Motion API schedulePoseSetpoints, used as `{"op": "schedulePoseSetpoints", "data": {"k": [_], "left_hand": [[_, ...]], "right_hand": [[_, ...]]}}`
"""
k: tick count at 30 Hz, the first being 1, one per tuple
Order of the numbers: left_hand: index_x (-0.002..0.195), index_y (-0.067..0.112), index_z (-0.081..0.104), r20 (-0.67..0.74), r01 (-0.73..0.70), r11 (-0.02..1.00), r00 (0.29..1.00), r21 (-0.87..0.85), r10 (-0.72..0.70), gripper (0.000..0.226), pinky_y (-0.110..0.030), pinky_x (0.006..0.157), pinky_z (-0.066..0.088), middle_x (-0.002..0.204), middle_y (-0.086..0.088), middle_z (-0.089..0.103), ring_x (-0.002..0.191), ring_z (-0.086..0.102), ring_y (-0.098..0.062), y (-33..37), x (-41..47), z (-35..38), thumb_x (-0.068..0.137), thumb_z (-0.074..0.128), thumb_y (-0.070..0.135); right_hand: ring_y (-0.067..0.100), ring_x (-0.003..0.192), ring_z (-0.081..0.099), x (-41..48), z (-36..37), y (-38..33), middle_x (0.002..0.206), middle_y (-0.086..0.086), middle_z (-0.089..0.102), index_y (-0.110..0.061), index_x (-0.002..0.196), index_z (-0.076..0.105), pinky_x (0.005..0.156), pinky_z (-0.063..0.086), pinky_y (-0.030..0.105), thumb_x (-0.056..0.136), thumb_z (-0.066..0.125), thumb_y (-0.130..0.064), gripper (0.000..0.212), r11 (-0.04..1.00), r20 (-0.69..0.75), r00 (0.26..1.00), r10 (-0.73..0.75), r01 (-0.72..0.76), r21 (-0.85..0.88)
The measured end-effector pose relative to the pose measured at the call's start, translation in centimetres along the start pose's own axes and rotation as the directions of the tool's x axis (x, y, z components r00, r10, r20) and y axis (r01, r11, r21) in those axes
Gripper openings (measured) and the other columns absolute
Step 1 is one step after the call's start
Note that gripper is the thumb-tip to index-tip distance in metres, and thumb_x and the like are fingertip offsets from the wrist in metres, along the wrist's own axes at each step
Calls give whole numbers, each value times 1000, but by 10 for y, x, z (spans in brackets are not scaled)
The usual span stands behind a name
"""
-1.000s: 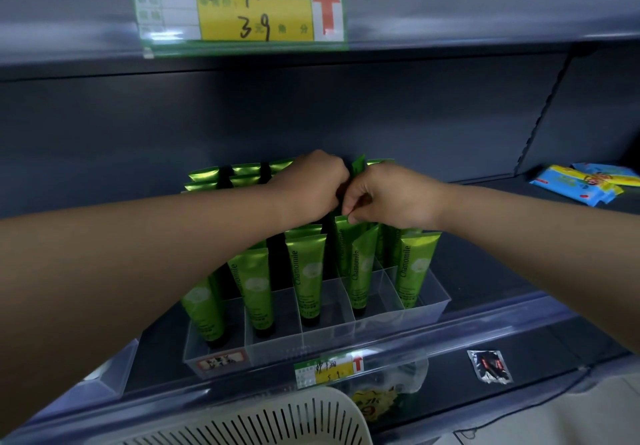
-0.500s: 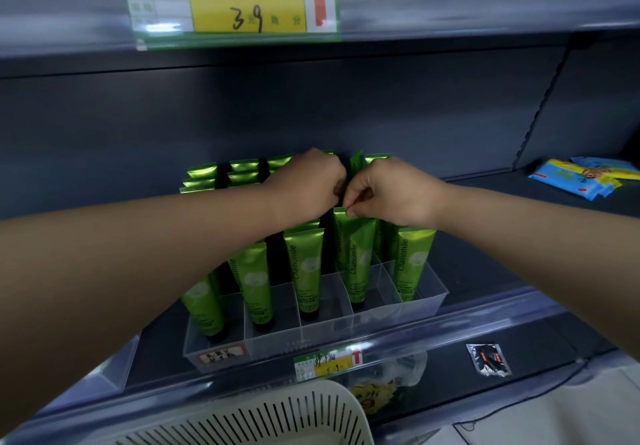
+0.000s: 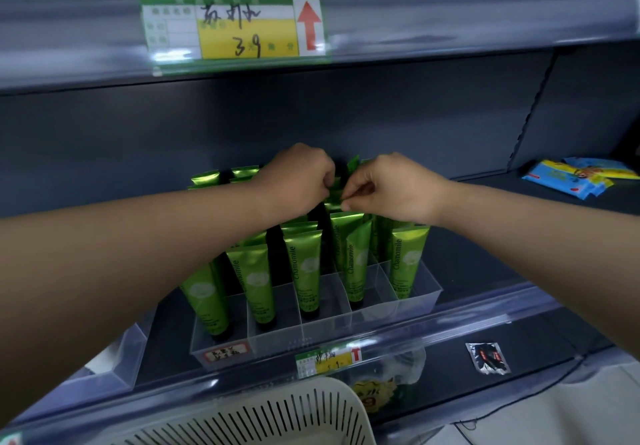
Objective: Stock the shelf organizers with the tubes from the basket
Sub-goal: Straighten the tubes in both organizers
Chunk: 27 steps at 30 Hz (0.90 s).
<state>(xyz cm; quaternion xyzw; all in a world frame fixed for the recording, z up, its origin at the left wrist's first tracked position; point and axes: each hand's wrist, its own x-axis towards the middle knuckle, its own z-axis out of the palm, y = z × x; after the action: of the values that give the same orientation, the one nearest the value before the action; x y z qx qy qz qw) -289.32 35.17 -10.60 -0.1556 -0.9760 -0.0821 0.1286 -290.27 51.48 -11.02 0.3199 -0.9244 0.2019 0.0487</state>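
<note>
A clear plastic organizer with several lanes stands on the dark shelf, filled with upright green tubes marked Chamomile. My left hand and my right hand meet over the back of the middle lanes. Both pinch the crimped top of a green tube between fingertips and thumb. The tube's body is hidden behind the front rows. The white slotted basket sits below at the bottom edge; its inside is out of view.
A price tag with a red arrow hangs on the shelf rail above. Blue and yellow packets lie at the shelf's right end. A small dark sachet lies on the lower shelf. Another clear bin stands at the left.
Both hands stay together over the same tube at the back of the organizer. The camera has tilted upward, showing more of the upper shelf.
</note>
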Motion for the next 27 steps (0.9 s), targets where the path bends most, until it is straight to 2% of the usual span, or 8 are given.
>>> {"op": "schedulePoseSetpoints", "data": {"k": [4, 6, 9, 12, 16, 19, 22, 27], "left_hand": [[93, 13, 72, -66, -13, 999, 998, -53, 10, 16, -34, 81, 51, 91, -4, 72, 90, 66, -22, 7, -8, -13, 84, 60, 10], [90, 12, 72, -73, -21, 996, 997, -87, 15, 13, -33, 80, 51, 87, -2, 72, 86, 66, -20, 14, -15, -16, 85, 60, 12], [88, 13, 72, -41, -31, 993, 999, -116, 26, 12, -33, 81, 52, 85, 0, 72, 85, 65, -17, 28, -25, -14, 86, 61, 16], [92, 15, 72, 6, -32, 994, 999, -102, 33, 12, -33, 83, 52, 90, 0, 71, 89, 64, -17, 42, -31, -8, 86, 64, 21], [101, 12, 68, 109, 5, 1000, 994, -16, -3, 25, -35, 84, 52, 99, -6, 69, 94, 64, -24, 53, -31, 2, 84, 69, 29], [94, 4, 69, 150, 37, 999, 988, 27, -41, 21, -37, 78, 54, 92, -11, 69, 86, 64, -27, 56, -30, 10, 82, 70, 21], [84, 6, 69, 151, 74, 997, 985, 33, -78, 5, -37, 75, 55, 87, -10, 68, 84, 65, -28, 55, -29, 16, 80, 66, 6], [86, 8, 69, 134, 75, 997, 988, 6, -75, 16, -33, 75, 53, 87, -7, 68, 85, 64, -25, 50, -31, 20, 80, 59, -3]], "right_hand": [[8, 77, 62, -13, -22, 4, 82, -3, 71, -13, 91, 75, 72, 44, 16, 86, 66, -26, 16, 999, -96, 995, 34, -34, 8], [4, 69, 58, -25, -30, 10, 76, -5, 68, -13, 89, 74, 63, 40, 7, 88, 64, -23, 15, 996, -105, 991, 78, -75, 38], [2, 70, 58, -44, -32, 20, 75, -9, 68, -15, 89, 74, 62, 39, 1, 87, 65, -19, 11, 990, -74, 989, 131, -126, 67], [3, 76, 61, -59, -27, 25, 73, -16, 63, -20, 92, 73, 66, 42, 3, 82, 70, -20, 10, 983, 7, 986, 169, -169, 64], [4, 81, 59, -65, -17, 31, 86, -6, 67, -14, 103, 72, 75, 44, 13, 80, 72, -15, 22, 984, 44, 983, 179, -180, 3], [6, 85, 59, -65, -12, 34, 99, 0, 71, -13, 105, 71, 77, 43, 15, 82, 70, -13, 22, 985, 47, 984, 171, -170, -24], [12, 93, 63, -65, -6, 38, 104, 2, 71, -12, 106, 71, 80, 44, 17, 84, 69, -15, 22, 986, 23, 987, 161, -160, -37], [11, 92, 64, -64, -3, 42, 103, 4, 72, -10, 103, 72, 79, 43, 15, 83, 70, -13, 20, 988, -26, 988, 152, -152, -6]]}}
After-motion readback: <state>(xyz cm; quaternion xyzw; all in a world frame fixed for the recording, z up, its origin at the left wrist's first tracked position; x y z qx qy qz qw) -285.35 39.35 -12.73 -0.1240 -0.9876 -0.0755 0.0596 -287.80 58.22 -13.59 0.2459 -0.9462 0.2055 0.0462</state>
